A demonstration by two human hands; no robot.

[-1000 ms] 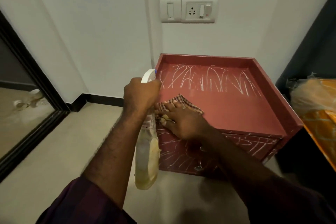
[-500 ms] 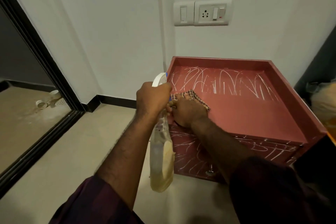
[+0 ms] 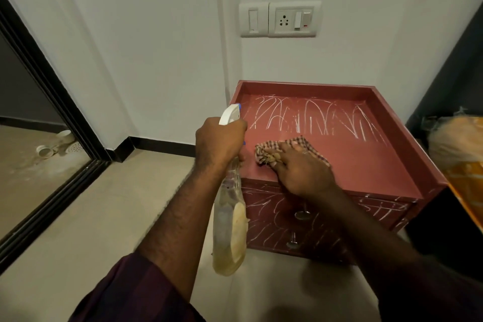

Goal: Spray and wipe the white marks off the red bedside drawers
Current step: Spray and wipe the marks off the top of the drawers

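Atop red drawers [image 3: 366, 165], right grip [image 3: 300, 170] presses checked cloth [image 3: 303, 141] flat-fingered near white marks [image 3: 313, 120]; left grip [image 3: 219, 138] clutches spray bottle [image 3: 230, 230].

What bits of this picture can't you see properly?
All head view:
- Trigger of the spray bottle: covered by the left hand.
- Middle of the checked cloth: under the right hand.
- Part of the drawer fronts: behind the right forearm.
- Orange bundle: cut off by the right edge.
- White bits past the black frame: too small to tell.

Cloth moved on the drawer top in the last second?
Yes: the checked cloth, under the right hand, has slid right, away from the red drawers' left rim.
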